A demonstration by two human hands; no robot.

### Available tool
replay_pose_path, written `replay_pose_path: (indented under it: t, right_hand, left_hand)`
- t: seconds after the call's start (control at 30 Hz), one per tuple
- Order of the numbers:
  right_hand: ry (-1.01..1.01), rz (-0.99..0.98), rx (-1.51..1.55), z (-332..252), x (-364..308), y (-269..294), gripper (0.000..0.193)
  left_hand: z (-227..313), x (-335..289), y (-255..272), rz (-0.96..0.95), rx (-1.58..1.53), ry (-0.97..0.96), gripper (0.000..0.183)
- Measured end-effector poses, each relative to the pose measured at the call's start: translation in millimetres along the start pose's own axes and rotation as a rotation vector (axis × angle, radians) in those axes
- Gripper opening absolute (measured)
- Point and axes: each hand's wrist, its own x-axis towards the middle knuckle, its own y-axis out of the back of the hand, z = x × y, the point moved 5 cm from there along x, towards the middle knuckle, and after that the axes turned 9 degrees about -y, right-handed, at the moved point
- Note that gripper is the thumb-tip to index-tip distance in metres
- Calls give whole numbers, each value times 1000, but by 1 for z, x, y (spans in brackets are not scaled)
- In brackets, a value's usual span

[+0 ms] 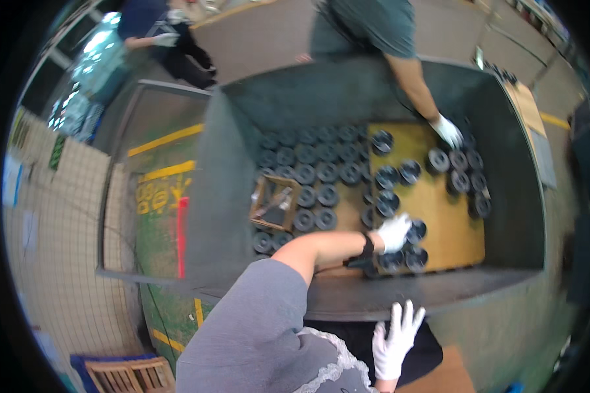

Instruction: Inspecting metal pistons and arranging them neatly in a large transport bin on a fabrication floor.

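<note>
My left arm, in a grey sleeve with a black wristband, reaches over the near wall of a large dark metal bin. My gloved left hand (393,233) is closed at the edge of a black round flanged part (416,230), which stands on a yellow-brown board (449,226); its fingertips are partly hidden. Two more black parts (403,258) stand just nearer than that hand. My gloved right hand (397,340) has its fingers spread, against the outside of the bin's near rim (432,304), holding nothing.
Rows of black round parts (326,171) fill the bin's left half around a small wooden frame (275,203). A co-worker's gloved hand (448,132) touches parts clustered at the board's far right. Another person (167,39) stands at the far left. A metal-framed opening (157,84) adjoins the bin.
</note>
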Motion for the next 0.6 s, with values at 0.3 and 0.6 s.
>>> replay_pose_path:
  t: [0.3,0.6]
  right_hand:
    - [38,115,-18,2,-7,-5,67]
    - [135,279,7,-14,-1,-1,59]
  left_hand:
    - [-38,-264,79,-514,285,242,32]
    - [109,-290,137,-121,146,199,52]
